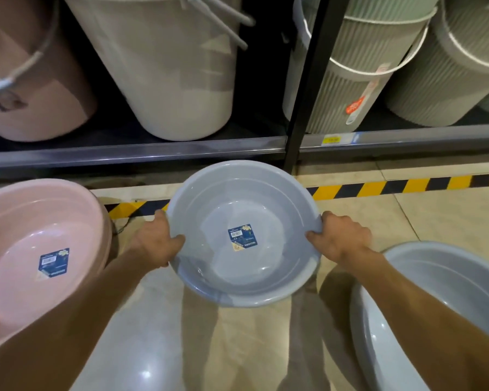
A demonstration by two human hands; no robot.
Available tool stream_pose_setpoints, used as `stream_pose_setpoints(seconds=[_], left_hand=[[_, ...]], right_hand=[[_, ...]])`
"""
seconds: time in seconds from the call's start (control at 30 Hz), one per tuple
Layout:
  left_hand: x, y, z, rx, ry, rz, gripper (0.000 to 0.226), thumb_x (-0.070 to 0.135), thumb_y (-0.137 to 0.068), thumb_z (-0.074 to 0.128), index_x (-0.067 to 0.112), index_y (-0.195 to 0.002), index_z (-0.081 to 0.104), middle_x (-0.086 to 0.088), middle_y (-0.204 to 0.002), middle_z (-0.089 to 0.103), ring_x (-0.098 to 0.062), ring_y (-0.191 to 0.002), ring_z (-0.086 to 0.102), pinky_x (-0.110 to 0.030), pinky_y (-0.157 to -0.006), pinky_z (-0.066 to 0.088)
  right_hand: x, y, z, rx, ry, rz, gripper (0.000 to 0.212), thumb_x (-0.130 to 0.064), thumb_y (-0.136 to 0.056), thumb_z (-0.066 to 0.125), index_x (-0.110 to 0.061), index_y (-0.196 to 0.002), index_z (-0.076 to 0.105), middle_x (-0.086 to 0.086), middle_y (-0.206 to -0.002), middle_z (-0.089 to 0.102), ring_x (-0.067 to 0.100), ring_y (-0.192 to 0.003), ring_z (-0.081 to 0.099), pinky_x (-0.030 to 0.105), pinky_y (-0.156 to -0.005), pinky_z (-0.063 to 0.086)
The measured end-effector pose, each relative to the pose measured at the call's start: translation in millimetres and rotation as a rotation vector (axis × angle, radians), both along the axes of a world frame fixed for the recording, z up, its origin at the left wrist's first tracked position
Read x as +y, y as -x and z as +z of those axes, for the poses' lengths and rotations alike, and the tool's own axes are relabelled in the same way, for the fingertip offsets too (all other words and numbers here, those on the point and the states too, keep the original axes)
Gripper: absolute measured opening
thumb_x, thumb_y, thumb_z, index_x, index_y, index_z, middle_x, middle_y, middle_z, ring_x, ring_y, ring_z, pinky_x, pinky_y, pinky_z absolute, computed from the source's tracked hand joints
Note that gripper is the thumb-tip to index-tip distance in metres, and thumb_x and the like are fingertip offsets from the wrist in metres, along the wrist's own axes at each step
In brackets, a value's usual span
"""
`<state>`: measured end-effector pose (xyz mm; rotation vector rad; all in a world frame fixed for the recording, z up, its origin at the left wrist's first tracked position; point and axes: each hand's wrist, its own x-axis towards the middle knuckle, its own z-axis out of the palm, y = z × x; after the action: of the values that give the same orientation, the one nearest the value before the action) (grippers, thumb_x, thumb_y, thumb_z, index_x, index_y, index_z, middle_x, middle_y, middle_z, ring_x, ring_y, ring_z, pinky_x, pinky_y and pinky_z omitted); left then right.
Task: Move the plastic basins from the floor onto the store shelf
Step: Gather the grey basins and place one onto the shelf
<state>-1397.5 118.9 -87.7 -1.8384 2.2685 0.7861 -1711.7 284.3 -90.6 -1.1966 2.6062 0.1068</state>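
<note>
While gripped at rim, grey basin [243, 232] sits between left hand [156, 244], right hand [342, 238].

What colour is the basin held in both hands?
Pale blue-grey basin, seen clearly in the head view.

A pink bucket [31, 80] and a white bucket [175, 74] stand on the left bay's lowest board, while ribbed grey-green bins [359, 88] crowd the right bay beyond a black upright post [305, 88]. A yellow price tag [332, 140] sits on the board's front rail. Yellow-and-black hazard tape [393, 186] runs across the beige tiled floor [435, 218].
</note>
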Motion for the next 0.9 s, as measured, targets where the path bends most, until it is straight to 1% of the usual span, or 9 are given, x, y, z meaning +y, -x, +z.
stream_pose_setpoints(seconds=[0.07,0.17,0.27,0.37,0.43,0.57,0.63,0.77,0.9], left_hand=[[-4.6,0.3,12.2,0.002,0.049,-0.026,0.035,0.034,-0.09,0.064,0.016,-0.11,0.042,-0.001,-0.078,0.065,-0.018,-0.05,0.069,-0.034,-0.05,0.057],[-6.1,4.0,31.6,0.066,0.08,-0.036,0.031,0.034,-0.089,0.066,0.02,-0.106,0.043,0.003,-0.079,0.061,-0.017,-0.052,0.068,-0.028,-0.044,0.049],[-3.6,9.8,55.2,0.149,0.105,-0.07,0.033,0.035,-0.088,0.067,0.023,-0.106,0.042,0.004,-0.082,0.063,-0.016,-0.054,0.069,-0.029,-0.044,0.054],[1.9,21.9,83.2,0.168,0.174,-0.132,0.031,0.04,-0.083,0.067,0.023,-0.098,0.046,0.005,-0.077,0.065,-0.01,-0.042,0.065,-0.023,-0.04,0.046],[9.5,36.2,101.3,0.191,0.194,-0.167,0.03,0.046,-0.078,0.065,0.025,-0.092,0.048,0.002,-0.075,0.069,-0.008,-0.041,0.065,-0.029,-0.049,0.052],[39.3,80.2,133.3,0.259,0.212,-0.292,0.041,0.054,-0.067,0.055,0.025,-0.096,0.049,0.001,-0.081,0.067,-0.019,-0.061,0.067,-0.038,-0.064,0.055],[61.1,106.5,144.7,0.267,0.241,-0.367,0.046,0.056,-0.067,0.052,0.024,-0.1,0.047,0.002,-0.083,0.063,-0.024,-0.071,0.062,-0.04,-0.067,0.051],[113.5,152.8,139.8,0.258,0.268,-0.487,0.04,0.055,-0.08,0.056,0.024,-0.1,0.041,-0.005,-0.089,0.061,-0.03,-0.077,0.058,-0.039,-0.065,0.043],[158.8,184.9,113.5,0.243,0.267,-0.584,0.045,0.06,-0.083,0.052,0.026,-0.111,0.042,0.0,-0.088,0.055,-0.025,-0.073,0.053,-0.033,-0.059,0.04]], right_hand=[[1.9,2.1,3.0,0.004,0.036,-0.006,0.033,-0.059,-0.089,0.052,-0.027,-0.098,0.049,-0.008,-0.072,0.045,0.018,-0.066,0.049,0.034,-0.066,0.04],[8.9,9.7,18.4,0.0,0.094,-0.021,0.035,-0.059,-0.086,0.052,-0.027,-0.101,0.054,-0.005,-0.075,0.052,0.024,-0.075,0.055,0.035,-0.068,0.039],[19.9,20.3,45.7,-0.002,0.188,-0.031,0.037,-0.058,-0.083,0.055,-0.027,-0.104,0.056,0.001,-0.086,0.061,0.028,-0.079,0.058,0.035,-0.068,0.041],[39.8,33.2,81.4,0.022,0.273,-0.052,0.034,-0.057,-0.078,0.056,-0.028,-0.096,0.054,0.001,-0.084,0.061,0.028,-0.078,0.055,0.036,-0.068,0.04],[60.0,43.8,105.0,0.062,0.301,-0.088,0.037,-0.059,-0.077,0.055,-0.028,-0.095,0.058,0.0,-0.081,0.062,0.027,-0.076,0.058,0.036,-0.068,0.044],[121.5,69.7,141.3,0.127,0.364,-0.172,0.04,-0.061,-0.071,0.053,-0.029,-0.094,0.059,-0.001,-0.079,0.064,0.023,-0.068,0.059,0.035,-0.064,0.052],[161.4,81.2,151.9,0.156,0.382,-0.203,0.041,-0.063,-0.069,0.052,-0.031,-0.095,0.056,-0.005,-0.075,0.062,0.019,-0.065,0.057,0.029,-0.059,0.045],[238.4,94.7,158.8,0.189,0.31,-0.316,0.044,-0.062,-0.069,0.049,-0.028,-0.096,0.06,-0.005,-0.071,0.061,0.021,-0.065,0.057,0.031,-0.061,0.044],[308.4,98.2,151.1,0.217,0.25,-0.424,0.053,-0.064,-0.07,0.049,-0.028,-0.106,0.063,0.001,-0.08,0.067,0.028,-0.071,0.058,0.035,-0.063,0.042]])
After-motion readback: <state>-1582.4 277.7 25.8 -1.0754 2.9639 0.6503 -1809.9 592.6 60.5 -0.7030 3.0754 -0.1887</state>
